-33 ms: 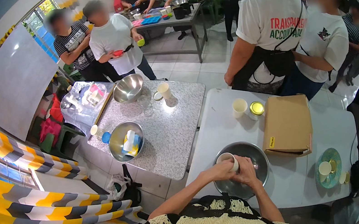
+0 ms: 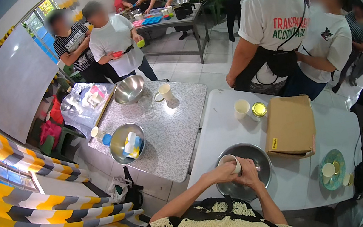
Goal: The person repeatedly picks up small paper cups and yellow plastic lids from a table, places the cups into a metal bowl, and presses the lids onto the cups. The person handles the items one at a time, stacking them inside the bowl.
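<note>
A white paper cup (image 2: 229,159) is tilted over a large steel mixing bowl (image 2: 266,166) on the white table (image 2: 204,145). My left hand (image 2: 223,173) is closed on the cup's near left side. From the right, my right hand (image 2: 248,173) wraps round the same cup, its fingers near the rim. The cup's contents cannot be made out, and my hands hide part of the bowl's inside. Beyond the bowl stand another paper cup (image 2: 241,109) and a jar with a yellow-green lid (image 2: 259,110).
Right of the bowl sits a cardboard box (image 2: 289,127); farther right, a green plate (image 2: 334,157) bears small cups. On the speckled table (image 2: 168,148) are two steel bowls, one holding a blue-and-yellow packet (image 2: 133,146). People stand beyond, two close behind the box (image 2: 270,22).
</note>
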Available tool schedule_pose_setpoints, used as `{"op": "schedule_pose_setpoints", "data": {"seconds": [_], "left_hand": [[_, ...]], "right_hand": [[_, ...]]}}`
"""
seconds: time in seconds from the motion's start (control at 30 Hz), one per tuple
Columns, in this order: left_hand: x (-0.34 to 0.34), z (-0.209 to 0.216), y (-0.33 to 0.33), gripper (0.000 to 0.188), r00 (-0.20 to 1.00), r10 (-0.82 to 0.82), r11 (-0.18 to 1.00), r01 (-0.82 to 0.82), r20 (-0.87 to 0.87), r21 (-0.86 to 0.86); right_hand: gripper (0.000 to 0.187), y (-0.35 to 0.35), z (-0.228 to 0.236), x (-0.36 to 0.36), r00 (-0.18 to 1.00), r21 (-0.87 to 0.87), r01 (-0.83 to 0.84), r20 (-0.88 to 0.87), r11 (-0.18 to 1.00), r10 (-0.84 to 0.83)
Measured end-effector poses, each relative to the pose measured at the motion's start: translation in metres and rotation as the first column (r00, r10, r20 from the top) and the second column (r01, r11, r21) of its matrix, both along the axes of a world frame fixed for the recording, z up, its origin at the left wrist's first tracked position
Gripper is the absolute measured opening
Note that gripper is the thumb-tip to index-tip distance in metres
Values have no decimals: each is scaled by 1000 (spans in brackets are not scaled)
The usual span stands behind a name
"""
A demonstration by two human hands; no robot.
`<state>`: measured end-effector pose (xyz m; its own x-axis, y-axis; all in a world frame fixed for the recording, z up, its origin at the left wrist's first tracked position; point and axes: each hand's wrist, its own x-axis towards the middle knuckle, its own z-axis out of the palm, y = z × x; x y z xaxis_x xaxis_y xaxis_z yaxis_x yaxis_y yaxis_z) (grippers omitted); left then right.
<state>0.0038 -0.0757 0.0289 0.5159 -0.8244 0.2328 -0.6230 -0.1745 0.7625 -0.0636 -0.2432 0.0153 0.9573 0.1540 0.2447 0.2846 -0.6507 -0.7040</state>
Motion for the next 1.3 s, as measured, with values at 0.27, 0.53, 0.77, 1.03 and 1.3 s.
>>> {"op": "schedule_pose_setpoints", "data": {"seconds": [0.27,0.53,0.77,1.03,1.3], "left_hand": [[2,18,-2,30,982,-32,858,123,-187,498],[-2,15,2,31,992,-41,894,90,-119,439],[-3,0,5,31,998,-65,942,66,-16,330],[-5,13,0,28,1000,-22,848,28,-19,529],[1,8,9,28,944,-14,916,144,-329,374]], "right_hand": [[75,-3,-7,-1,1000,-12,-9,22,1000,9],[74,0,-6,0,999,-25,-8,47,1000,9],[75,0,0,-1,999,-41,-25,26,999,26],[73,0,2,-2,999,-68,-35,-4,997,35],[71,0,-3,-1,1000,-58,-26,16,998,27]]}}
